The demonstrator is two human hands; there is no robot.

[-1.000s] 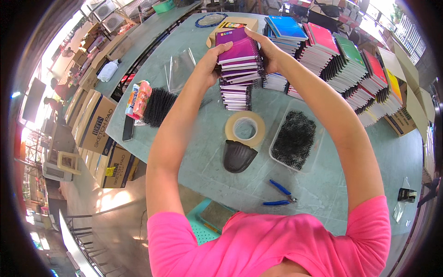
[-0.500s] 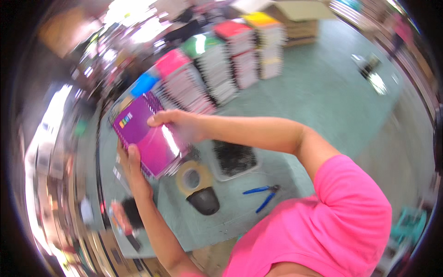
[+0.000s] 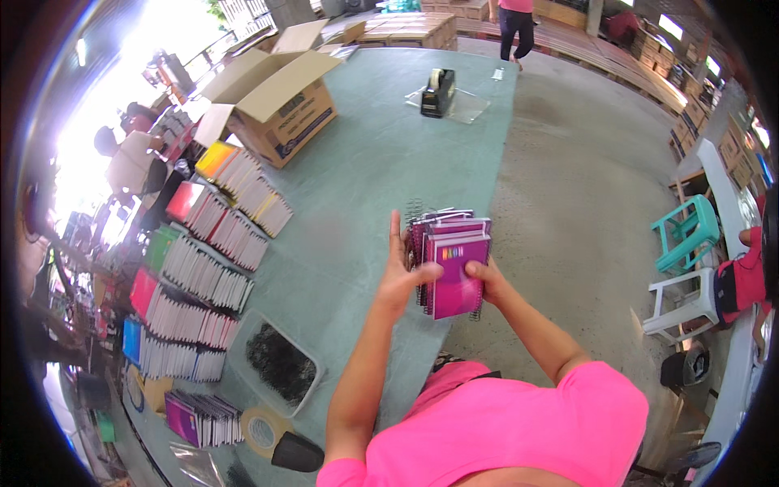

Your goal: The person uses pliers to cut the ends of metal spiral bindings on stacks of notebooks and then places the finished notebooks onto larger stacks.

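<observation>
A bundle of purple spiral notebooks is upright between my two hands, above the table's right edge. My left hand grips its left side, thumb across the front cover and index finger pointing up. My right hand closes on the right side with its thumb on the front cover; its other fingers are hidden behind. The notebooks are slightly uneven, the back ones standing higher than the front. More purple notebooks lie in a stack at the table's lower left.
Stacks of notebooks with yellow, red, green and blue covers line the table's left side. Nearby are a tray of black bits, a tape roll, an open carton, a tape dispenser and stools.
The view has swung right. My hands have carried the purple notebooks from beside the other stacks to the table's right edge, and the bundle now stands upright instead of tilted.
</observation>
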